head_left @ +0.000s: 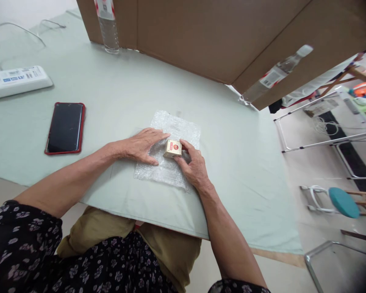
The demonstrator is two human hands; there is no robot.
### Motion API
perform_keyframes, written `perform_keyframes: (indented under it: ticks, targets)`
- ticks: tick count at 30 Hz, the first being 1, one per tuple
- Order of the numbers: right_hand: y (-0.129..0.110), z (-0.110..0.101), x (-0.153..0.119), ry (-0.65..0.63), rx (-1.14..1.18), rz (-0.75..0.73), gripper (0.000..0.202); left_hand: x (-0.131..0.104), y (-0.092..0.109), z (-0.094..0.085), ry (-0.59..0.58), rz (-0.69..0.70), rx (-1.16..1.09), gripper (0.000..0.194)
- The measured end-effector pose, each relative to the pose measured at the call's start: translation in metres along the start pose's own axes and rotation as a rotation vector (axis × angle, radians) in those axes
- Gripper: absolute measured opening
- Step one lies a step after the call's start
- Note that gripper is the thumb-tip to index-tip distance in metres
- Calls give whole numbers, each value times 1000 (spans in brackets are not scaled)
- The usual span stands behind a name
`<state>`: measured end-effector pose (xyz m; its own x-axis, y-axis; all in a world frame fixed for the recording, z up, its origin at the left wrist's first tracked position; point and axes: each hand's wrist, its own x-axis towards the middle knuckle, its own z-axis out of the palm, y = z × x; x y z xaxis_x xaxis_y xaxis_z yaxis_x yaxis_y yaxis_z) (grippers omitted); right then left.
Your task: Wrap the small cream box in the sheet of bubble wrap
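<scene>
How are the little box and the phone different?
The little box is chunky like a block, while the phone is flat and much wider.
The little box is pale gold with printing on it; the phone has a dark screen.
The little box is at the fingers of the right hand; the phone lies apart from both hands.
Both have some red on them.

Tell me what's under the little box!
Bubble wrap, spread on the pale green cloth, shows beneath the little box. The patch directly below it is covered, so I can't see that.

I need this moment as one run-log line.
left hand: open over bubble wrap; right hand: grasping small box; phone: on tablecloth
</scene>
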<state>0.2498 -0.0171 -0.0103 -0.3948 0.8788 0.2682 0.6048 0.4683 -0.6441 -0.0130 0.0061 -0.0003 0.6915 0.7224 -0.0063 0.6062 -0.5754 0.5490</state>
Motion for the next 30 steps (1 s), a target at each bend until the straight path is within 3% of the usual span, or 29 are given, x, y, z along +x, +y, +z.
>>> perform_keyframes:
  ticks: [30]
  targets:
    - [2,2,1,-20,28,-12,55,0,-2,1,1,11,6,102]
